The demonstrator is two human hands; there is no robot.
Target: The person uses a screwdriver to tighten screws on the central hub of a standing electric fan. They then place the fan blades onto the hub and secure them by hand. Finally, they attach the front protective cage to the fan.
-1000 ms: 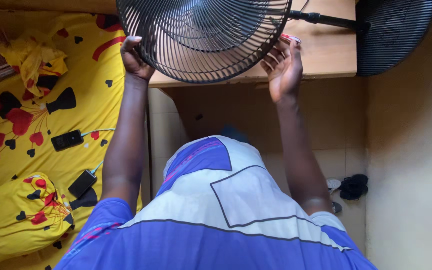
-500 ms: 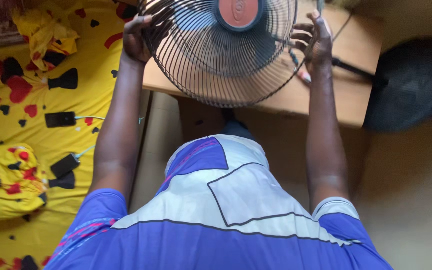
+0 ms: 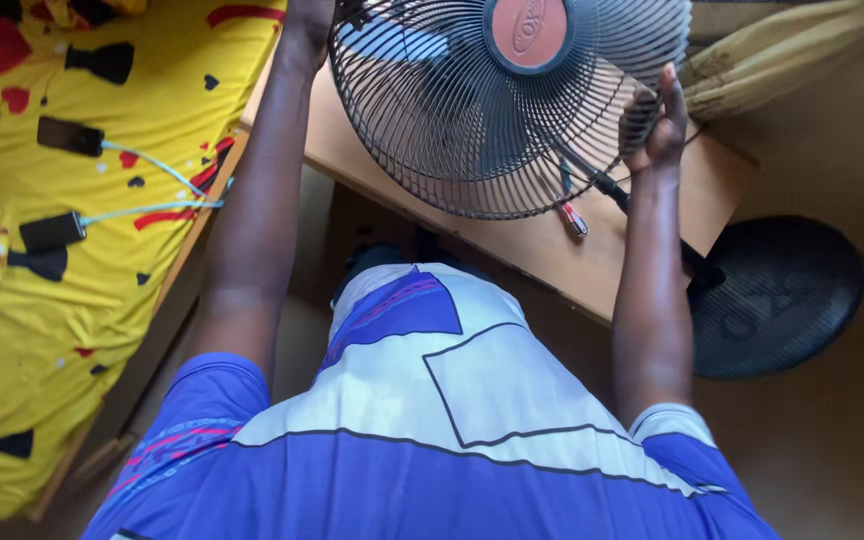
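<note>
The fan guard (image 3: 472, 110), a round cage of thin black wire with a red-orange hub cap at its centre, looks light and stiff but springy and easy to bend; the outer rim is the soundest place to hold it. It stands tilted over the wooden table (image 3: 642, 250); the right hand (image 3: 657, 125) has its fingers (image 3: 642, 112) curled on the right rim, while the left hand (image 3: 310, 22) reaches the upper left rim, its fingers cut off by the frame edge, so their hold cannot be told.

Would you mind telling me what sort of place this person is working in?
Most likely a bedroom at home. A bed with a yellow patterned sheet lies beside a wooden table, two phones charge on the bed, and both hands hold a standing fan on the table.
</note>
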